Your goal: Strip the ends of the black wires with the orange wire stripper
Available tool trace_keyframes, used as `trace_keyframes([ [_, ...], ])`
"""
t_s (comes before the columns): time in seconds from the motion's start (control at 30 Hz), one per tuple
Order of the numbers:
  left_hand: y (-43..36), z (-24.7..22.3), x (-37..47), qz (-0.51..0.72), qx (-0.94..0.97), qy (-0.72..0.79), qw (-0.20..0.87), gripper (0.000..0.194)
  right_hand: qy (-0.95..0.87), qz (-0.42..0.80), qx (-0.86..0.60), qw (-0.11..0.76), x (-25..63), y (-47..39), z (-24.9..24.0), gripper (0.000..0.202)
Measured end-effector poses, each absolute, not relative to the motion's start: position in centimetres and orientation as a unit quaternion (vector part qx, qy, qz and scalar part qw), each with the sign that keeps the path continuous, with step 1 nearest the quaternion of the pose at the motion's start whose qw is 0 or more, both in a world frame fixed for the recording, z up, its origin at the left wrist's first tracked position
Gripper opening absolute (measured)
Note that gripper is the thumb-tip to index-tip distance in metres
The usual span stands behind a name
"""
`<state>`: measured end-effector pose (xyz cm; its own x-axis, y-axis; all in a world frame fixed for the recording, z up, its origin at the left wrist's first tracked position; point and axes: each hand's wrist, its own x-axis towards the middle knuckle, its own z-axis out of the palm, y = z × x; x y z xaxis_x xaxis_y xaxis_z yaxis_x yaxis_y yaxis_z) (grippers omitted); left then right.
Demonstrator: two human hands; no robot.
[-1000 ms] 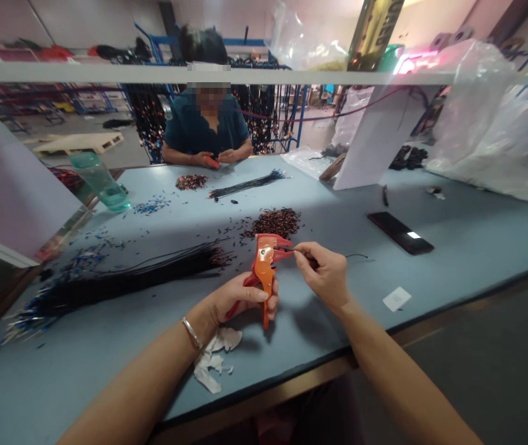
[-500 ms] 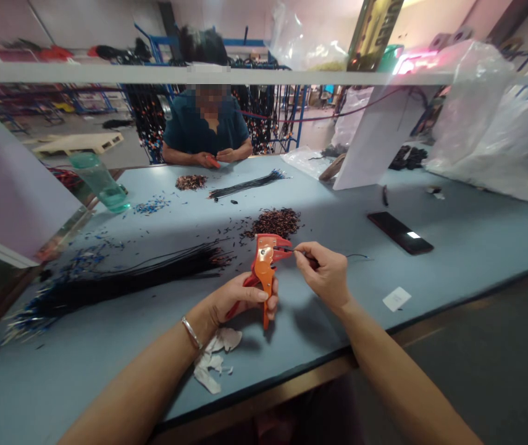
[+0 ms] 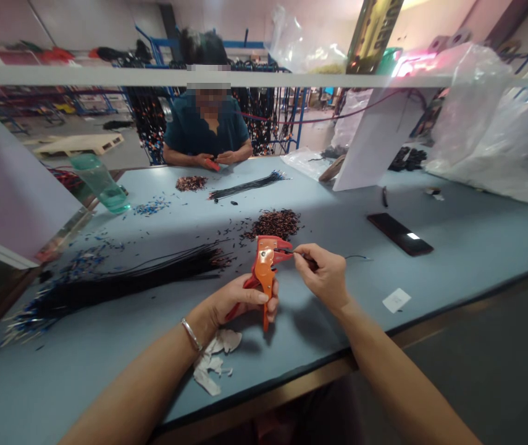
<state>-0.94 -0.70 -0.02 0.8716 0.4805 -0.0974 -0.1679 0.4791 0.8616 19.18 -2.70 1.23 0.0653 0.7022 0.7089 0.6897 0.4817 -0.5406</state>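
My left hand (image 3: 245, 298) is wrapped round the handles of an orange and red wire stripper (image 3: 264, 262), whose jaws point right. Between the fingertips of my right hand (image 3: 322, 272) is a thin black wire (image 3: 359, 257); one end is at the stripper's jaws, and the other sticks out to the right of the hand with a blue tip. Just behind the tool lies a pile of small black and copper pieces (image 3: 276, 224). A long bundle of black wires (image 3: 129, 278) with blue and white ends stretches across the table to the left.
A phone (image 3: 400, 233) and a white paper square (image 3: 396, 300) lie to the right. Torn tissue (image 3: 212, 364) is by my left wrist. A green bottle (image 3: 100, 183) leans at the left. Across the table (image 3: 328, 216), a person (image 3: 205, 130) holds a red tool.
My hands, the stripper and the wire have hardly moved. Across the table, the person's hands and red tool have shifted slightly.
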Motion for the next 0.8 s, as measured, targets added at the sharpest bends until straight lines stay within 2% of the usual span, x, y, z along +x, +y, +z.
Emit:
trace_keyframes([
  [0.8, -0.94, 0.15, -0.72, 0.203, 0.466, 0.186, 0.841, 0.026, -0.682, -0.011, -0.495, 0.538, 19.20, -2.81, 1.31, 0.012],
])
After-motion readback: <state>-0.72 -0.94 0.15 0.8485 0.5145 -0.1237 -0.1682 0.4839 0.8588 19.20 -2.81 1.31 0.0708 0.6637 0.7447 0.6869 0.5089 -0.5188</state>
